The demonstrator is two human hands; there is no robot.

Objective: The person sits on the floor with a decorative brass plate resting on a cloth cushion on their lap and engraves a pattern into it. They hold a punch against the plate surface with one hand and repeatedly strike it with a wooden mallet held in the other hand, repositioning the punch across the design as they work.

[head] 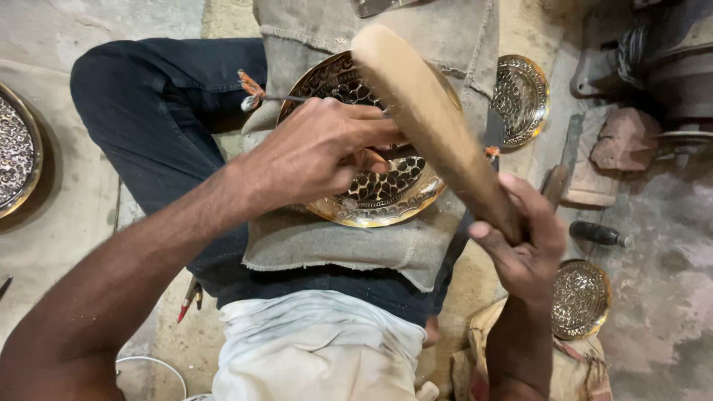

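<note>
A round brass plate [379, 194] with a hammered, scale-like pattern and shiny rim lies on coarse grey cloth [334, 241] over the person's lap. The left hand [319, 148] rests on the plate, fingers pinched around a thin metal punch [278, 97] with a frayed end. The right hand [523, 238], at the near right, is wrapped tight around a smooth wooden mallet [431, 122] raised over the plate. Smaller embossed plates [520, 99] lie on the floor.

Four embossed brass plates: one on the lap [379, 197], three on the floor [520, 100] [581, 298] [16, 152]. One wooden mallet [434, 122]. Two hands [323, 152] [529, 249].
</note>
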